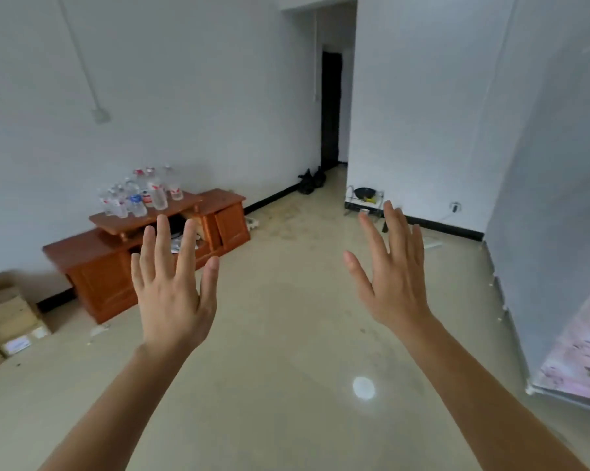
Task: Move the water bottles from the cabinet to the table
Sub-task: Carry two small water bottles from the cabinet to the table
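Observation:
Several clear plastic water bottles (140, 195) stand clustered on the raised top shelf of a low brown wooden cabinet (100, 266) against the left wall. My left hand (173, 290) is held up in front of me with fingers spread, holding nothing; it overlaps the cabinet's middle opening in the view but is far from it. My right hand (394, 273) is raised the same way over the floor, fingers straight and empty. The bottles are well beyond reach of both hands. No table shows in the view.
Cardboard boxes (8, 317) lie on the floor at the left. A small metal rack with a dark pan (365, 198) stands by the wall corner. Black bags (312, 181) sit near the dark hallway. A cloth-covered surface edge (579, 351) is at the right. Open tiled floor lies ahead.

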A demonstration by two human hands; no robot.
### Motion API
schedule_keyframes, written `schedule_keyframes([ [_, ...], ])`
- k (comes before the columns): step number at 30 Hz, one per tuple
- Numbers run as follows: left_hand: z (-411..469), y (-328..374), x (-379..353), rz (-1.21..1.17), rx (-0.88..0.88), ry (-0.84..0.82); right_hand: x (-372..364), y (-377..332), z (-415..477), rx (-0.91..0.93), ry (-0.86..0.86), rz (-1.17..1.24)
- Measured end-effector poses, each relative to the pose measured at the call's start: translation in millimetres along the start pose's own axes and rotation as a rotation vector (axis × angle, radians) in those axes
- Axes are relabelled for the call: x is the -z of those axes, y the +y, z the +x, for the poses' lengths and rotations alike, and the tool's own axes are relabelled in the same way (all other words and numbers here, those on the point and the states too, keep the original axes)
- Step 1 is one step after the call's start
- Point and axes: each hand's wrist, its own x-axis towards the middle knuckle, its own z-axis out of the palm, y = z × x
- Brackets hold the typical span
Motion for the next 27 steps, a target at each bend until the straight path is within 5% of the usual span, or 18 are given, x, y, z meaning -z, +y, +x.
schedule_keyframes([
  [13, 91.2, -196.9, -72.2, 0.231, 0.142, 0.027, -260.3, -100.6, 144.9, 0.182, -0.074, 0.238],
  [27, 352.0, -367.5, -242.2, 0.496, 0.247, -0.097, -580.3, -143.2, 393.3, 0.335, -0.247, 0.323],
])
